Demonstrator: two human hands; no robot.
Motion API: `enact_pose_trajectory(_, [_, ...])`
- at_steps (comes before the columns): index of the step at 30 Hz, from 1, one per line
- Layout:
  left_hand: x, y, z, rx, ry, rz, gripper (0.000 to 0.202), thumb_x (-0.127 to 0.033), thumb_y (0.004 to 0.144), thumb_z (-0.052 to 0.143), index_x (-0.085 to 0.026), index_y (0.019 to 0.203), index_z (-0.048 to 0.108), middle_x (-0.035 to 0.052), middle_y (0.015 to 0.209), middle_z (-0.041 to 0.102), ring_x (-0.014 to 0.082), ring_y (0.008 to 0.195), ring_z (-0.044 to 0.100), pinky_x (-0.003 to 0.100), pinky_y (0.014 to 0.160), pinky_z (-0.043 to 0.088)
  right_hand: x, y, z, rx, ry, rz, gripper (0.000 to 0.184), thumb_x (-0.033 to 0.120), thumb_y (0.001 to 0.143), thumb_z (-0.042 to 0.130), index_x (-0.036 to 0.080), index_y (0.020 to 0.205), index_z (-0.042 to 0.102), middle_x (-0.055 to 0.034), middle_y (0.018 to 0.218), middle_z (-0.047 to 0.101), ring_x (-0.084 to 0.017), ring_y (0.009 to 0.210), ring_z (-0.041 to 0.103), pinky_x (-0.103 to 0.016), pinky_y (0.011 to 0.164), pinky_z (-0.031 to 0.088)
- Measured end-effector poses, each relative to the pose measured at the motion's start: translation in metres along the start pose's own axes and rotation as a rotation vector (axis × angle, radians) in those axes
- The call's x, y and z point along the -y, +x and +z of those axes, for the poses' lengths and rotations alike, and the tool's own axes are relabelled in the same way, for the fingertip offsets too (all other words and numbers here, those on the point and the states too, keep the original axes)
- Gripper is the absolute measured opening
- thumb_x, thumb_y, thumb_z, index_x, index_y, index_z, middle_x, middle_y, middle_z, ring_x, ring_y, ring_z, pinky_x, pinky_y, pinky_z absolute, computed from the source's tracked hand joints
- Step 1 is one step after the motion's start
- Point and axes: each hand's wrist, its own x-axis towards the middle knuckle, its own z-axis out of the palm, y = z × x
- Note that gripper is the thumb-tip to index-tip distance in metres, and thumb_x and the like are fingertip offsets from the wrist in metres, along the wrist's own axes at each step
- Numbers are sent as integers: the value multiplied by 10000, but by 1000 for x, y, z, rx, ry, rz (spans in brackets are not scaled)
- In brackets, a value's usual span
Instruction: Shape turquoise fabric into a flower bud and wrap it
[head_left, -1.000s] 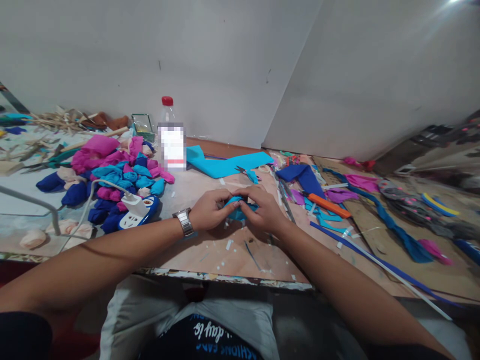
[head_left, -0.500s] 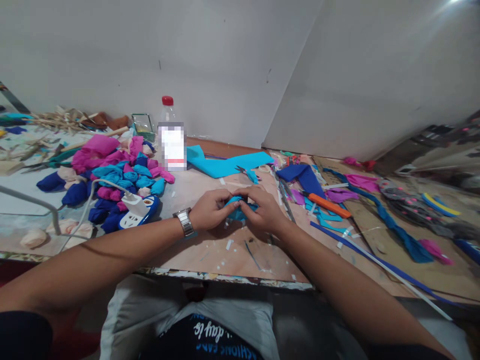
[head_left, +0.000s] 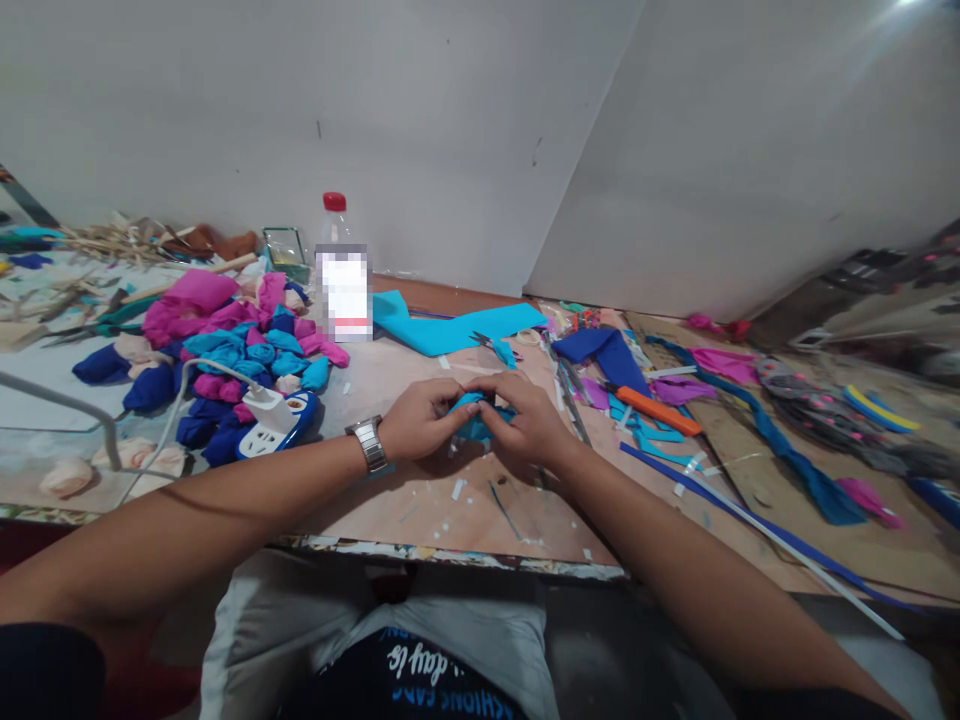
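Between my two hands, just above the wooden tabletop (head_left: 442, 515), is a small piece of blue crepe paper (head_left: 474, 428). My left hand (head_left: 420, 418), with a metal watch (head_left: 367, 443) at the wrist, pinches it from the left with thumb and fingers. From the right, my right hand (head_left: 525, 415) grips the same piece, its thumb close to the left thumb. The fingers partly cover the paper, so its full shape is hidden. Behind the hands lie a long bright blue crepe paper strip (head_left: 442, 330) and small snips (head_left: 487, 343).
At left sits a heap of pink and blue crumpled paper pieces (head_left: 247, 350) beside a power strip (head_left: 277, 425) with a plugged cable. A bottle with a red cap (head_left: 335, 203) stands by the wall. An orange cutter (head_left: 658, 410) and paper scraps lie at right.
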Motion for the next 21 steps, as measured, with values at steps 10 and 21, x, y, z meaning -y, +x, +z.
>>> enact_pose_trajectory(10, [-1,0,0,-10,9,13,348,-435,987,552,-155,794,627,-4,728,572,133,701,511,270,668,380,-1,0,0,-9,4,-13,275,200,938,578,227,1191,683,-88,1106,767,-249,1036,703,-431,954,533])
enact_pose_trajectory(21, [2,0,1,-16,-2,9,360,-437,984,559,-153,770,616,-4,716,568,131,693,501,269,660,370,0,0,-1,1,2,6,281,211,943,580,228,1204,686,-87,1094,765,-250,1024,697,-435,955,529])
